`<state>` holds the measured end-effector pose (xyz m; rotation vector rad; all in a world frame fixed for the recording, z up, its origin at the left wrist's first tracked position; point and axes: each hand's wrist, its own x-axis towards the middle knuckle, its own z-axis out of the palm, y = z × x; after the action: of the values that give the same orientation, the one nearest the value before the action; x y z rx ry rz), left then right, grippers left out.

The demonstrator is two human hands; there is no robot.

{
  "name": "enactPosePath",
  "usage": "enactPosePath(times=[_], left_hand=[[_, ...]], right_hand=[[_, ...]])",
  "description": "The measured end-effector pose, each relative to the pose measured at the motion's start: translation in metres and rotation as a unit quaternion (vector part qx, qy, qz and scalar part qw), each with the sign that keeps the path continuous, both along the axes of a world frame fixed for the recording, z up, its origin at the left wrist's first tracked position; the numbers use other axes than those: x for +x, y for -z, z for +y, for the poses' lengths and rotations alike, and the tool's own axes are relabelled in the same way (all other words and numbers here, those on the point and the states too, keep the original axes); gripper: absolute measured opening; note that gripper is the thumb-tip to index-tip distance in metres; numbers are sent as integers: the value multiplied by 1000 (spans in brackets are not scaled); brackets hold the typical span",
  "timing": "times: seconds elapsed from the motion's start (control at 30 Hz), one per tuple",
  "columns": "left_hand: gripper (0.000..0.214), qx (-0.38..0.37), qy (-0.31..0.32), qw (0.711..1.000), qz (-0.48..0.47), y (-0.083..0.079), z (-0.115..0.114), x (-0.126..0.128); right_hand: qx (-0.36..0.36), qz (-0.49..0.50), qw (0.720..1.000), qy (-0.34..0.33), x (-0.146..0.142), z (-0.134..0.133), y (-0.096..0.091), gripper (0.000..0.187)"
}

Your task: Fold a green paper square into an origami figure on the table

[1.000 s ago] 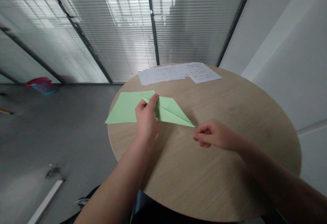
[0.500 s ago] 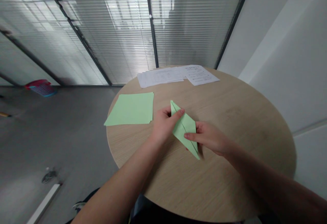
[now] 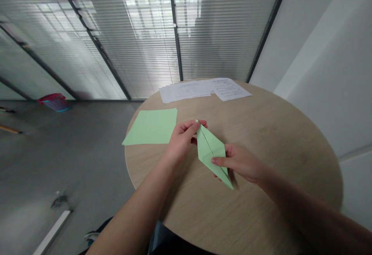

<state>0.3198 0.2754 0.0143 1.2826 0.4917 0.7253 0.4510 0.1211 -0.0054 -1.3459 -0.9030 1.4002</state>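
A folded sheet of green paper (image 3: pixel 209 146), a long pointed diamond with a crease down its middle, is held between my hands above the table. My left hand (image 3: pixel 183 135) pinches its upper tip, thumb on top and fingers behind. Around the lower right side, my right hand (image 3: pixel 240 161) grips the paper with its thumb lying on the front face; its other fingers are mostly hidden behind. A stack of flat green paper sheets (image 3: pixel 152 127) lies left of my left hand.
The round wooden table (image 3: pixel 279 131) carries white printed sheets (image 3: pixel 203 90) at its far edge. Glass with blinds (image 3: pixel 145 42) stands behind, and a white wall (image 3: pixel 325 45) rises at the right. A red and blue basket (image 3: pixel 56 102) is on the floor at left.
My left thumb has slid from the paper's upper face up to its top tip. My right hand keeps its hold. The whole view has shifted slightly.
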Motion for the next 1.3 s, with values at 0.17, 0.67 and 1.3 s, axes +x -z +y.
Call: enactPosePath(times=[0.17, 0.67, 1.3], left_hand=[[27, 13, 16, 1000, 19, 3, -8, 4], [19, 68, 159, 985, -25, -9, 4, -12], [33, 55, 133, 989, -20, -12, -3, -12]], right_hand=[[36, -38, 998, 39, 0, 3, 3, 34], [-18, -9, 1000, -7, 9, -9, -8, 33], [5, -208, 978, 21, 13, -14, -16, 28]])
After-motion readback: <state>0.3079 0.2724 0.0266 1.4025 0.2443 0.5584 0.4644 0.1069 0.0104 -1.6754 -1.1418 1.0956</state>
